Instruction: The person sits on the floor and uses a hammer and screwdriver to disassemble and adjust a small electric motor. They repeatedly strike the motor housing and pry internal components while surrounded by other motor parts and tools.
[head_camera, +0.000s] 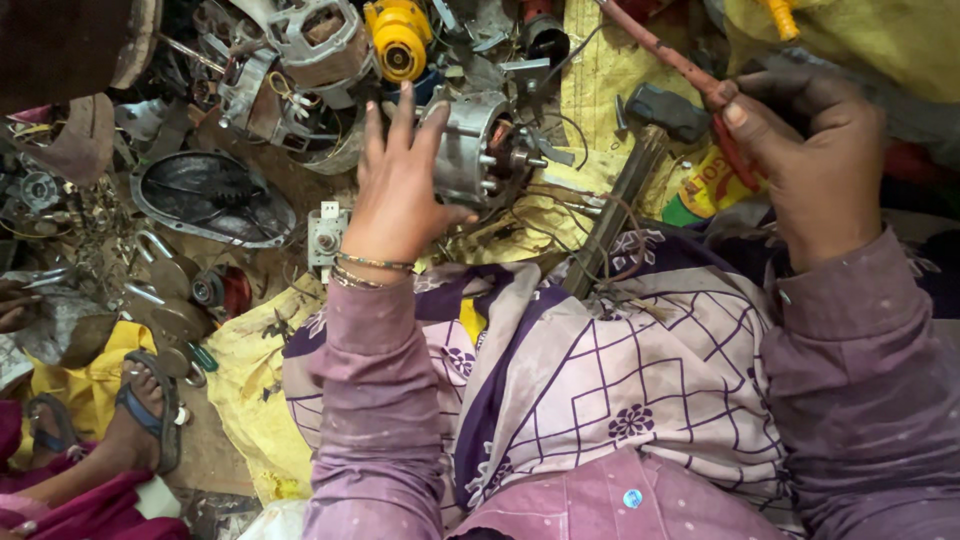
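My left hand (398, 190) wraps its grip around a grey metal electric motor (478, 150), fingers spread up over the casing and thumb pressed against its lower side. The motor sits tilted just above my lap, its shaft end pointing away from my palm toward my right. Thin metal bangles (370, 270) circle that wrist.

My right hand (810, 165) is well apart from the left, raised over my right knee. Its grip is closed tight on a long red rod-shaped tool (690, 72), thumb and forefinger pinching it; the tool slants up and away to the left of that hand.

Between my two hands, a hammer (640, 150) lies on yellow sacking (600, 70), its dark head beyond the motor and its handle running back toward my patterned purple-and-white cloth (620, 370).

Beyond my left hand lies a heap of scrap motor parts, with a yellow-cased part (398, 38) at the top. To the left of that hand rests a dark oval metal cover (210, 195). Farther left and nearer me, another person's sandalled foot (145, 405) shows.
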